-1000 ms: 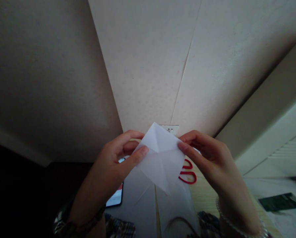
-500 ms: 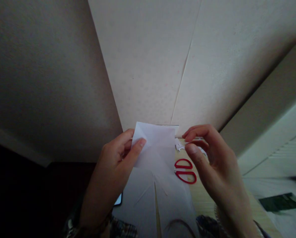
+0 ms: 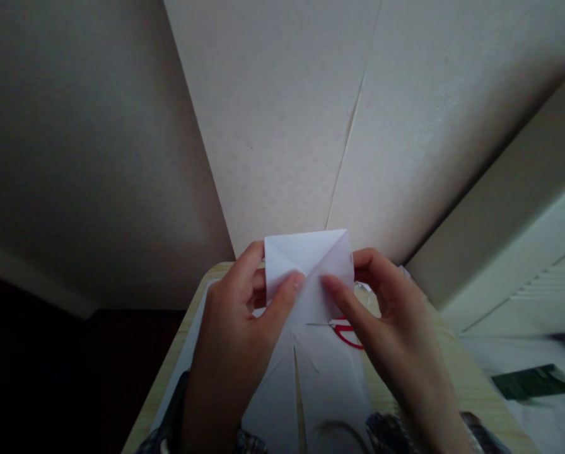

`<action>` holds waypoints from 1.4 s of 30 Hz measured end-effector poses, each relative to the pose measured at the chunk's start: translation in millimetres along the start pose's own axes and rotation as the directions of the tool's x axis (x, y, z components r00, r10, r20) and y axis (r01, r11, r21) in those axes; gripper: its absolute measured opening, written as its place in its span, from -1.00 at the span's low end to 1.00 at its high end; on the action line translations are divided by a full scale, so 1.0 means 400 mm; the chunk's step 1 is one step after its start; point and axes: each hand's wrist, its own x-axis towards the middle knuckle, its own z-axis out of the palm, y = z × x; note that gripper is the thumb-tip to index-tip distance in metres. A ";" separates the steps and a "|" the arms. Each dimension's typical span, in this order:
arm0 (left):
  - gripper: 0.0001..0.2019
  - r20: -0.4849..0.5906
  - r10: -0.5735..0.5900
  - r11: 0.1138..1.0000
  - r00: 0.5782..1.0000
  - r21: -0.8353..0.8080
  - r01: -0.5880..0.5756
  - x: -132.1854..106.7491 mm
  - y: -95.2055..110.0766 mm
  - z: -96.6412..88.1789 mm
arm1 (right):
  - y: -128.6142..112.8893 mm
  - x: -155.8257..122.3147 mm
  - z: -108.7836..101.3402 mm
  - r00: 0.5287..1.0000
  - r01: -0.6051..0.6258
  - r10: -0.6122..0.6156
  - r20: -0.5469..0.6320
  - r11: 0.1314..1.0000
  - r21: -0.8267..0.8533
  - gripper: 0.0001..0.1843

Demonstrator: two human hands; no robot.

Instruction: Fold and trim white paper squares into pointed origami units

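Note:
A small square of white paper (image 3: 327, 252) with diagonal creases is held up above the table. My left hand (image 3: 247, 315) grips its left side, thumb on the front face and fingers behind. On the right side, my right hand (image 3: 386, 315) pinches it the same way, the thumb pressed near the middle. Behind and below lies a pair of scissors with red handles (image 3: 346, 334), partly covered by my right thumb. Larger white sheets (image 3: 330, 384) with a slit between them lie beneath my hands.
The light wooden table (image 3: 457, 372) stands against a pale wall (image 3: 282, 126). White paper scraps (image 3: 364, 287) lie behind my right hand. A dark green flat item (image 3: 533, 383) is off to the right, beyond the table.
My right hand has moved left from open air and taken hold of the paper's right side. The paper has turned slightly, and its creases now face me more plainly.

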 end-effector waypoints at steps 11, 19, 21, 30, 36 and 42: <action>-0.79 -0.112 -0.022 0.995 0.994 -0.097 0.011 -0.004 0.010 0.013 | -0.008 -0.003 0.014 0.999 0.042 -0.043 -0.013 0.999 -0.030 -0.88; -0.86 -0.260 0.020 0.991 0.965 -0.126 -0.054 -0.008 -0.001 0.024 | -0.005 -0.027 0.013 0.963 0.247 -0.258 -0.084 0.962 -0.116 -0.86; -0.83 -0.272 0.006 0.989 0.962 -0.143 -0.047 -0.010 0.007 0.027 | -0.002 -0.028 0.013 0.943 0.305 -0.316 -0.107 0.947 -0.103 -0.90; -0.73 -0.220 0.047 0.996 0.974 -0.065 -0.063 -0.008 0.001 0.017 | 0.011 -0.017 0.007 0.830 0.505 -0.541 -0.136 0.832 -0.230 -0.80; -0.69 -0.143 0.036 0.998 0.989 -0.043 -0.042 -0.008 -0.007 0.010 | 0.013 -0.011 -0.010 0.832 0.531 -0.552 -0.060 0.822 -0.205 -0.79; -0.69 -0.139 0.042 0.997 0.989 -0.063 -0.051 -0.001 0.011 0.009 | 0.017 -0.009 -0.009 0.857 0.512 -0.515 -0.024 0.856 -0.069 -0.81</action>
